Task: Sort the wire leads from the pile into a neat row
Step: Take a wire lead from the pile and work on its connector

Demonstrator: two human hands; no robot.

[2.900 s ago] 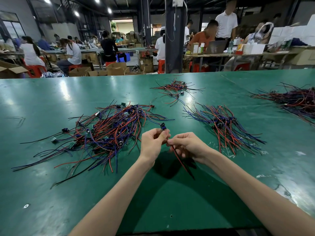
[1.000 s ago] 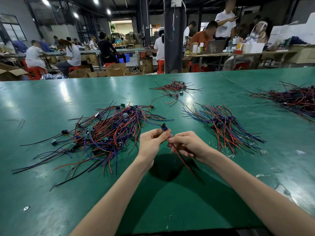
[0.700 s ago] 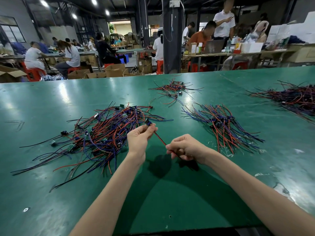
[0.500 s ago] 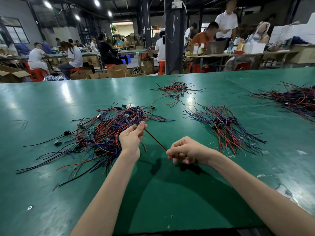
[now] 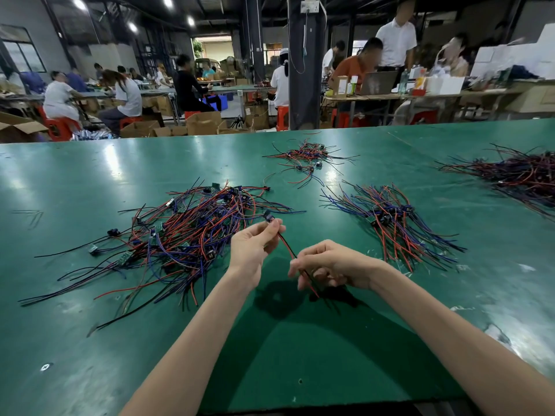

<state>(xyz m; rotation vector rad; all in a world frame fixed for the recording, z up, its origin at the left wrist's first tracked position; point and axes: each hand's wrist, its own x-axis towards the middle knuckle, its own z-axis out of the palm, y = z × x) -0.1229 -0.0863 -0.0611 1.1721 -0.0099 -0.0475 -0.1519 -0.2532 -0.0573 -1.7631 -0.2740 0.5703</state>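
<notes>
The scene is lit by bright ceiling lamps point(image 5: 79, 3), mirrored as white glare on the glossy green tabletop point(image 5: 75, 187). Soft shadows are cast mid-frame. Edges are bowed by wide-angle distortion.

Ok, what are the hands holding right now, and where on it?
One wire lead: left hand pinches just below its connector, right hand pinches the wires farther down.

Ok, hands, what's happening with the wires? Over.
Left hand pinches the red-and-black wire lead at its connector, right hand pinches its tails. Lead over the green table, not yet in the fanned row. Nothing blocking.
</notes>
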